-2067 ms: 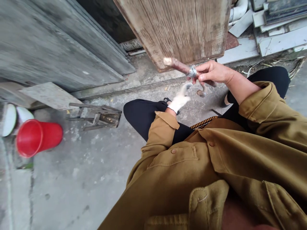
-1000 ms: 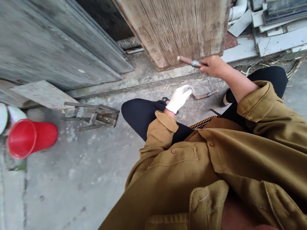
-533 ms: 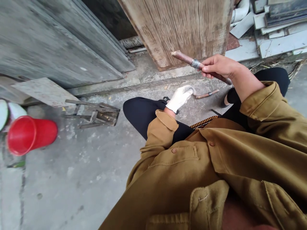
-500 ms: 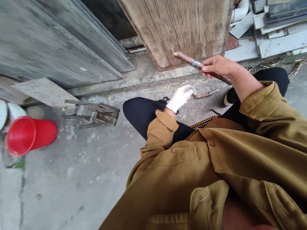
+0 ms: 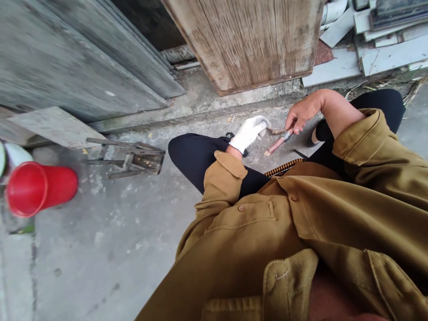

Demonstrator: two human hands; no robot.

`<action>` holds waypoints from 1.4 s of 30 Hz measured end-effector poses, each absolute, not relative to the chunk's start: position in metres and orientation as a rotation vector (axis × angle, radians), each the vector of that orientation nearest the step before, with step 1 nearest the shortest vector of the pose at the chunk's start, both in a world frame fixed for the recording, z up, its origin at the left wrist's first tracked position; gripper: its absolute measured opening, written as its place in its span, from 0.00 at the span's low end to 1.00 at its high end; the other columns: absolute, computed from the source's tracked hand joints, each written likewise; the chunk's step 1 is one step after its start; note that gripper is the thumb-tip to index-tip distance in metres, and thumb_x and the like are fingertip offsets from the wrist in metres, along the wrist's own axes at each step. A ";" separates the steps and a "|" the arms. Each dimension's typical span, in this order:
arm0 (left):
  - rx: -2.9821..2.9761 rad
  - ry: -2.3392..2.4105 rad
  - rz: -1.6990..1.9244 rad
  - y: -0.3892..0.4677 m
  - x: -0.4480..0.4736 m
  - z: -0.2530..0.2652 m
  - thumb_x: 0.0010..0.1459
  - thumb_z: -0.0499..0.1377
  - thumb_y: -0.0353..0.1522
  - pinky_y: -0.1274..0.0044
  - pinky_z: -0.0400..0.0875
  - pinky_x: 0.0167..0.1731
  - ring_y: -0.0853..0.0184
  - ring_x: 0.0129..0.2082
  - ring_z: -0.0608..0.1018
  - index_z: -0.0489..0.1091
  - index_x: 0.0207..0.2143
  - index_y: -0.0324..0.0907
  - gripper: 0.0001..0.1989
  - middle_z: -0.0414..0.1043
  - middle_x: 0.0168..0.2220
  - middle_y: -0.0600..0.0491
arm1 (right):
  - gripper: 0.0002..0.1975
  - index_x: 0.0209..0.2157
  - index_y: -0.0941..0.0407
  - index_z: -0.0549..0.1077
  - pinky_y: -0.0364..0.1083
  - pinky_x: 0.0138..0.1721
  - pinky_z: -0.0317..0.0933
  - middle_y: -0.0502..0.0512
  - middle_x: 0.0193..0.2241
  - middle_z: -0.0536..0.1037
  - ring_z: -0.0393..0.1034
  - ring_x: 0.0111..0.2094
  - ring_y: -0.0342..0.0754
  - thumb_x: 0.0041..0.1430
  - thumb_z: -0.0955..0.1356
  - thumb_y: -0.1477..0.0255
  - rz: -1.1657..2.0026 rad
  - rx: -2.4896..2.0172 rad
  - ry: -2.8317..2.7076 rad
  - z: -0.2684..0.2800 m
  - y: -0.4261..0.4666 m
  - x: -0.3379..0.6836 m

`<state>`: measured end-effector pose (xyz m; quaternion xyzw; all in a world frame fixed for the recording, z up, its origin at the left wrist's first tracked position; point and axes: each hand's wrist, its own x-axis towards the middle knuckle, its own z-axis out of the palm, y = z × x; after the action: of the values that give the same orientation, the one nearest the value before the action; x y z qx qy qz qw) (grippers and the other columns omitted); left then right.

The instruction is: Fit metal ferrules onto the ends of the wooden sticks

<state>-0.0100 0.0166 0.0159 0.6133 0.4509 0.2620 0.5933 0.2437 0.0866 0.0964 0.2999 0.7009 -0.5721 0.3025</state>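
Note:
My left hand, in a white glove, is closed around one end of a thin brown stick. That stick points right, toward my other hand. My bare right hand grips a thicker reddish-brown stick from above. Silvery wire is wound round the thicker stick close to my right fingertips. Its pale, broken end slants down to the left, low over the concrete. The two sticks meet or overlap by the wire; whether they touch I cannot tell. My right hand covers the thicker stick's other end.
A concrete step runs in front of me, below a weathered wooden board. Leftward lie a small wooden stool on its side and a red bucket. Stacked white tiles are at the upper right.
My right hand has lowered and turned the thicker stick, so its broken end now points down left beside the thin stick. My left hand has stayed nearly in place.

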 end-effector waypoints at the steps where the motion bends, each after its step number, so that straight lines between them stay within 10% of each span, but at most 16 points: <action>1: 1.379 1.046 0.618 0.017 -0.011 0.017 0.66 0.62 0.32 0.80 0.68 0.25 0.72 0.22 0.72 0.76 0.38 0.39 0.06 0.72 0.25 0.56 | 0.10 0.46 0.64 0.84 0.40 0.46 0.61 0.48 0.34 0.80 0.72 0.38 0.41 0.66 0.76 0.73 -1.537 0.778 1.881 0.098 0.088 0.246; 7: 1.242 1.069 0.771 0.016 -0.013 0.026 0.68 0.65 0.37 0.81 0.71 0.27 0.73 0.23 0.75 0.76 0.39 0.40 0.09 0.75 0.27 0.55 | 0.26 0.45 0.59 0.84 0.46 0.53 0.66 0.52 0.42 0.82 0.75 0.50 0.51 0.64 0.77 0.49 -1.605 0.748 2.007 0.093 0.098 0.257; 14: 1.209 0.937 0.738 0.011 -0.010 0.029 0.65 0.67 0.55 0.71 0.81 0.47 0.59 0.48 0.86 0.80 0.48 0.41 0.27 0.84 0.50 0.42 | 0.22 0.40 0.59 0.85 0.42 0.45 0.67 0.47 0.35 0.81 0.75 0.40 0.43 0.58 0.81 0.54 -1.719 0.996 2.047 0.098 0.093 0.256; 20: 1.328 0.838 0.635 0.017 -0.008 0.026 0.56 0.76 0.44 0.66 0.76 0.60 0.52 0.59 0.82 0.83 0.48 0.42 0.22 0.84 0.55 0.43 | 0.21 0.42 0.58 0.86 0.40 0.43 0.66 0.46 0.33 0.81 0.75 0.37 0.41 0.57 0.82 0.55 -1.709 0.851 2.099 0.102 0.091 0.253; 26: 1.327 0.987 0.489 0.012 -0.006 0.033 0.58 0.72 0.30 0.71 0.78 0.44 0.60 0.39 0.84 0.81 0.38 0.36 0.07 0.83 0.37 0.45 | 0.24 0.42 0.57 0.85 0.41 0.44 0.67 0.47 0.34 0.82 0.75 0.38 0.43 0.55 0.82 0.52 -1.796 0.923 2.069 0.103 0.086 0.248; 42: 1.242 0.862 0.599 0.002 -0.003 0.035 0.64 0.67 0.56 0.75 0.71 0.26 0.69 0.19 0.72 0.78 0.37 0.39 0.27 0.70 0.19 0.55 | 0.19 0.42 0.53 0.76 0.45 0.26 0.63 0.47 0.22 0.66 0.62 0.25 0.45 0.58 0.80 0.57 -2.138 1.388 2.282 0.064 0.074 0.208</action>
<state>-0.0029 0.0023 0.0354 0.5550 0.3850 0.2674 0.6872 0.2085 0.0737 0.0640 0.4017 0.6604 -0.6189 -0.1395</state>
